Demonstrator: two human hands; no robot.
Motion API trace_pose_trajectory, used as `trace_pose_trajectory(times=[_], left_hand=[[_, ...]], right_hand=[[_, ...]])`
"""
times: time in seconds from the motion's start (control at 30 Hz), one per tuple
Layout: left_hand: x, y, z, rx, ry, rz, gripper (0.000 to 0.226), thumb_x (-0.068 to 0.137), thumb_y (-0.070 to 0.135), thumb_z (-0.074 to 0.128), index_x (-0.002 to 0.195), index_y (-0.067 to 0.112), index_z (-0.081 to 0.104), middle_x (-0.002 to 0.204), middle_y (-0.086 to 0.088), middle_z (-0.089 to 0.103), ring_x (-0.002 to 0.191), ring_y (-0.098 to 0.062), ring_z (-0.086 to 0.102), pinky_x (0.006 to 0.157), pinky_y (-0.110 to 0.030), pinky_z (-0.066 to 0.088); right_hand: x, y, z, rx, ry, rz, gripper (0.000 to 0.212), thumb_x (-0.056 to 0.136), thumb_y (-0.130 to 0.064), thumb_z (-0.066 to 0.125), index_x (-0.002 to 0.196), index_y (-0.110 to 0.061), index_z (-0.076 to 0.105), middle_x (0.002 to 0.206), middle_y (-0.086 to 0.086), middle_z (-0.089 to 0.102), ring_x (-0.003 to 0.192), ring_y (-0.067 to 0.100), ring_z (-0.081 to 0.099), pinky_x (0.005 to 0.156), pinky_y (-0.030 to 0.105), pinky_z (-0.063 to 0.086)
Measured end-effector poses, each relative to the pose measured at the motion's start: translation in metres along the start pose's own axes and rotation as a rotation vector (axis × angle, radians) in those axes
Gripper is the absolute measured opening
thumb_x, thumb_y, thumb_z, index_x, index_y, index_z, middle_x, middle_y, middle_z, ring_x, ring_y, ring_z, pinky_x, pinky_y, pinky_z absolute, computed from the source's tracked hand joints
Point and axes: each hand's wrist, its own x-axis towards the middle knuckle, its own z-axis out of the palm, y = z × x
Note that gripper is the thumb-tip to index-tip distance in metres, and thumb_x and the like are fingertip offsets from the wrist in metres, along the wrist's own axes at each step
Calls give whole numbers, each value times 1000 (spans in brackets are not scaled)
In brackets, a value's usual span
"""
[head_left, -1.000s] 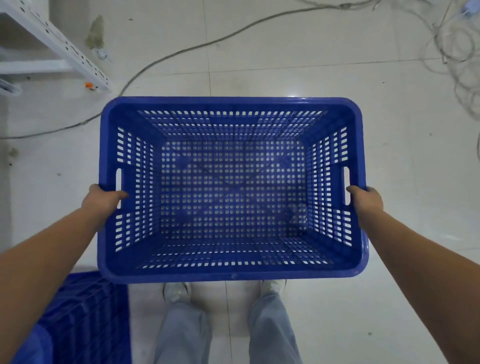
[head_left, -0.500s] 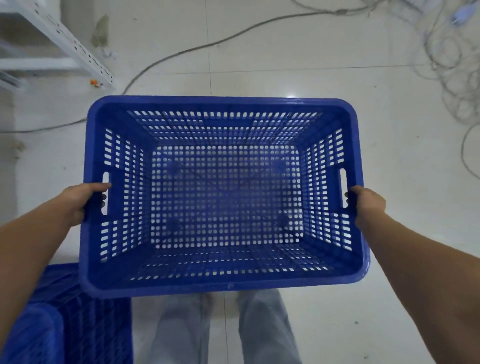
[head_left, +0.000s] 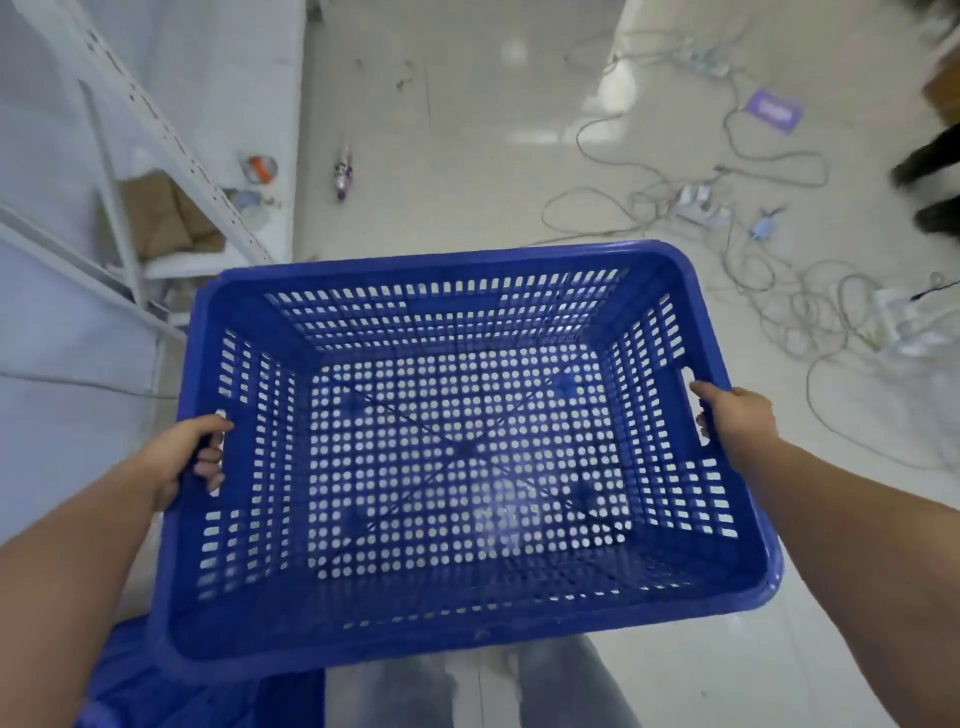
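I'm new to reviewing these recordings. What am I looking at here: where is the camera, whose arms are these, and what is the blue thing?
There is no machine here. A person wears a wide-angle camera on the head, looking forward and down, so the bare arms you see are their own. The left hand and the right hand each grip a handle slot in a short side of a perforated blue basket. They hold it off the pale tiled floor, which shows through the holes in its bottom. Under the basket are the person's legs in grey trousers and part of another blue crate, which is blurred. Tangled cables lie on the floor ahead, and a white shelf frame stands to the left.
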Motion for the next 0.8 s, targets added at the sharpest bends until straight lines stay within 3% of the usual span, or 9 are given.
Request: trace_pose_trajectory(times=[0.2, 0.43, 0.63, 0.8], left_hand=[[-99, 46, -52, -18, -11, 142, 38, 95, 22, 43, 61, 16, 27, 31, 7, 21, 21, -9, 18, 32, -13, 29], [-176, 80, -113, -80, -9, 263, 36, 95, 17, 41, 61, 15, 28, 31, 6, 20, 19, -9, 18, 28, -14, 30], [-224, 108, -175, -92, 7, 321, 36, 94, 15, 42, 61, 16, 28, 32, 3, 23, 20, -10, 20, 31, -16, 28], [-260, 124, -217, -116, 60, 355, 37, 92, 14, 48, 60, 17, 29, 32, 3, 26, 21, -10, 21, 32, -16, 28]], right_hand=[[-83, -65, -41, -69, 41, -144, 34, 68, -49, 59, 66, -15, 53, 61, 6, 57, 61, 28, 53, 65, 38, 43], [-173, -142, -57, -140, 71, -311, 44, 76, -52, 54, 75, -8, 62, 76, 12, 70, 75, 35, 66, 76, 43, 52], [-226, -207, -56, -214, 68, -449, 45, 80, -52, 53, 84, -8, 64, 84, 12, 71, 78, 33, 66, 74, 37, 52], [-260, -253, -51, -258, 70, -563, 42, 83, -47, 51, 91, -8, 62, 84, 13, 70, 70, 32, 65, 63, 34, 50]])
